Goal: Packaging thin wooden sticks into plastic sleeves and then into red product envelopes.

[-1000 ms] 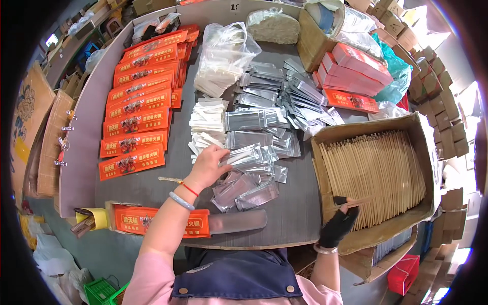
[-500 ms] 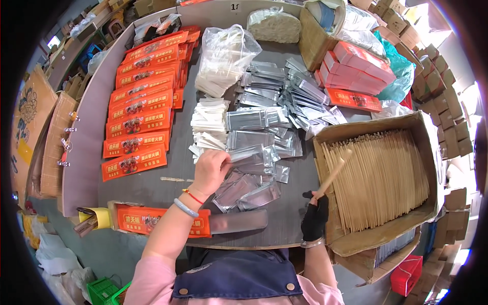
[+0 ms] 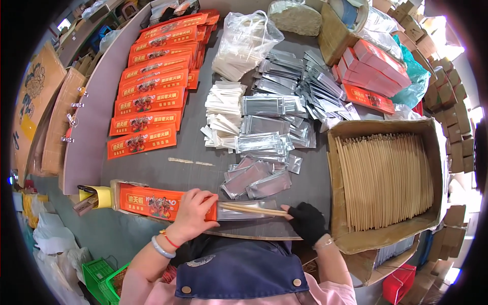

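In front of me lies a stack of red printed chopstick sleeves (image 3: 152, 203). My left hand (image 3: 193, 216) is closed at the right end of the top sleeve, fingertips on its edge. My right hand (image 3: 307, 222), in a black fingerless glove, grips a pair of wooden chopsticks (image 3: 249, 209) by their right end. The chopsticks lie level, their left tips at the sleeve's end by my left fingers. Beneath them is a clear, shiny strip (image 3: 244, 215); whether a packet lies on it I cannot tell.
Silvery flat packets (image 3: 264, 142) are heaped mid-table, beside white paper-wrapped strips (image 3: 223, 114) and a plastic bag (image 3: 246, 43). Red sleeves (image 3: 147, 104) overlap in a column at left. A cardboard box (image 3: 335, 173) of chopsticks stands at right, with pink-red bundles (image 3: 373, 68) behind.
My left hand has come down from the silvery packets to the sleeve. My right hand has swung the chopsticks left from the box, from slanting upward to lying level.
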Available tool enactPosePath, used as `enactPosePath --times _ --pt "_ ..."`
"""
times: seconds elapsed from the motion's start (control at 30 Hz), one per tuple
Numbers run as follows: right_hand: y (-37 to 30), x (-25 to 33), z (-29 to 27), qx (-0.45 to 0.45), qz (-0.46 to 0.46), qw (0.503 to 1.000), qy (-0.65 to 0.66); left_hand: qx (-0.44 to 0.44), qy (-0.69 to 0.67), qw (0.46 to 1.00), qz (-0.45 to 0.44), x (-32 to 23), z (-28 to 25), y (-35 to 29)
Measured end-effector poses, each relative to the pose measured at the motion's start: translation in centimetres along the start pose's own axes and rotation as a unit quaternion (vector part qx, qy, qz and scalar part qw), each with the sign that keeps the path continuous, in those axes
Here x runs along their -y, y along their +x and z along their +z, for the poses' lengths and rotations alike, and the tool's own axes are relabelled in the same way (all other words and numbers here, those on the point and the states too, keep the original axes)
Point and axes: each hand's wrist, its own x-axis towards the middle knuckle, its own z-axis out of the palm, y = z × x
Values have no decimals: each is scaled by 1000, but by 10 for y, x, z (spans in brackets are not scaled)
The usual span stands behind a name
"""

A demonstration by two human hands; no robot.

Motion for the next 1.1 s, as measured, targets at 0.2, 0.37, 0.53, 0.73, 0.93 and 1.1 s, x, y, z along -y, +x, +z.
enactPosePath --times 0.2,0.37,0.53,0.73,0.93,1.1 --pt "37 17 31 -121 -98 984 84 8 -6 1000 6 -18 15 16" --pt "38 48 72 -152 54 950 268 16 -29 999 35 -21 27 25" --pt "58 87 38 -132 -53 971 191 28 23 996 76 -13 18 37" --pt "46 65 -10 -80 -33 996 -6 111 20 986 122 11 -47 56" --pt "33 59 -19 -135 -16 990 -21 -108 9 986 -125 31 -11 5" --pt "36 73 -22 -71 -36 995 -56 -106 -30 968 -227 13 38 -13"
